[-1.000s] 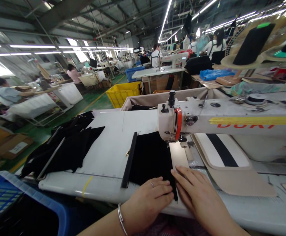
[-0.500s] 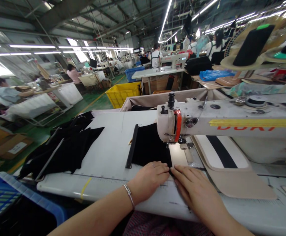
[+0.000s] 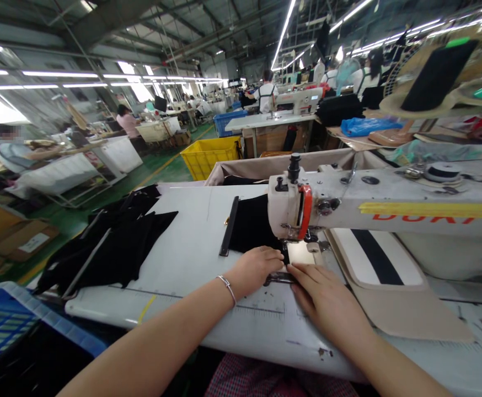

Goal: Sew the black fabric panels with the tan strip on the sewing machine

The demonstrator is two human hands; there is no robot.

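Flat black fabric panel (image 3: 251, 226) on white table (image 3: 183, 259), trailing edge at needle of white sewing machine (image 3: 290, 207); left hand (image 3: 255, 267) and right hand (image 3: 321, 295), at six o'clock, press open-palmed, apparently finishing the seam.

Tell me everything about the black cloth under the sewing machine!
The black cloth is a flat, dark, soft-looking piece lying on the white table. A long black strip, maybe a zipper, runs along its left edge. Its right part goes under the head of the sewing machine, by the needle. The left hand presses flat on its near edge, and the right hand rests just beside it. No folds or pattern show on it.
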